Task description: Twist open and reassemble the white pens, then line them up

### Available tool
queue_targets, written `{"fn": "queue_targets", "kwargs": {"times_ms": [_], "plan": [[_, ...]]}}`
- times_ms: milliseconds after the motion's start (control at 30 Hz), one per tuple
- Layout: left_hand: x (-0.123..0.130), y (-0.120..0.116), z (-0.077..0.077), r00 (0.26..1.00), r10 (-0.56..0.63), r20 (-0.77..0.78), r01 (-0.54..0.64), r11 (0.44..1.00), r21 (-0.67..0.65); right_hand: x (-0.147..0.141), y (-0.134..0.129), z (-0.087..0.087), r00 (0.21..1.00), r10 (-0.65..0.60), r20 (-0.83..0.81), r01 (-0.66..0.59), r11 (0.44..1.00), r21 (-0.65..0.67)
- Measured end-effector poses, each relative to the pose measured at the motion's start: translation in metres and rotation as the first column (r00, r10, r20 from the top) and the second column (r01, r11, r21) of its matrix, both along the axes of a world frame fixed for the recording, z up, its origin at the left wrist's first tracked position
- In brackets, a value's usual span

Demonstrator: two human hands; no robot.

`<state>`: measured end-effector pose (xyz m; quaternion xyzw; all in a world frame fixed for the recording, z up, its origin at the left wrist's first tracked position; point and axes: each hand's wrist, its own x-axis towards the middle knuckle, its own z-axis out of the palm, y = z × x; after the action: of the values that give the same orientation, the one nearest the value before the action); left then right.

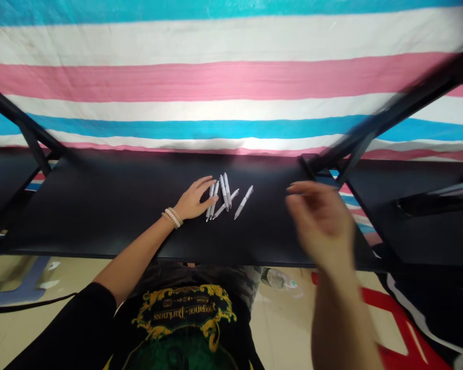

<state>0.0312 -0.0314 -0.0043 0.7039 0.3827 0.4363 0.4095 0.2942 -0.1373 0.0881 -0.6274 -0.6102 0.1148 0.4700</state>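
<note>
Several white and grey pens (224,191) lie in a loose group on the black table (139,180), some crossing each other. One pen (243,202) lies slightly apart on the group's right side. My left hand (196,199) rests at the left edge of the group, fingers apart, its thumb and fingertips touching the leftmost pens. My right hand (320,221) is raised over the right part of the table, away from the pens. It is smeared by motion, so its fingers and anything between them cannot be made out.
A striped sheet (216,79) hangs behind the table. Dark metal bars (397,110) slant at both sides. A plastic bottle (278,279) lies on the floor, and a red stool (401,324) stands at the lower right.
</note>
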Motion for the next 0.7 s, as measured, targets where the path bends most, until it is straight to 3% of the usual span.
{"fn": "queue_targets", "kwargs": {"times_ms": [133,233,367,533,700], "plan": [[0.012,-0.003,0.002,0.973,-0.091,-0.21,0.112,0.99,0.088,-0.017,0.023,-0.069,0.997,0.007,0.071,0.012,0.964,-0.267],[0.026,0.005,-0.002,0.945,-0.109,-0.308,0.162,0.975,0.152,-0.034,0.04,-0.104,0.99,0.036,0.138,-0.002,0.972,-0.234],[0.029,0.009,-0.009,0.906,-0.102,-0.411,0.201,0.958,0.205,-0.055,0.053,-0.107,0.984,0.154,0.092,-0.132,0.968,-0.213],[0.006,-0.006,-0.014,0.744,-0.07,-0.664,0.301,0.923,0.241,-0.081,0.048,-0.102,0.952,0.306,0.006,-0.299,0.934,-0.195],[-0.013,-0.024,-0.011,0.687,-0.057,-0.725,0.361,0.892,0.272,-0.094,0.045,-0.101,0.884,0.466,-0.031,-0.464,0.867,-0.183]]}}
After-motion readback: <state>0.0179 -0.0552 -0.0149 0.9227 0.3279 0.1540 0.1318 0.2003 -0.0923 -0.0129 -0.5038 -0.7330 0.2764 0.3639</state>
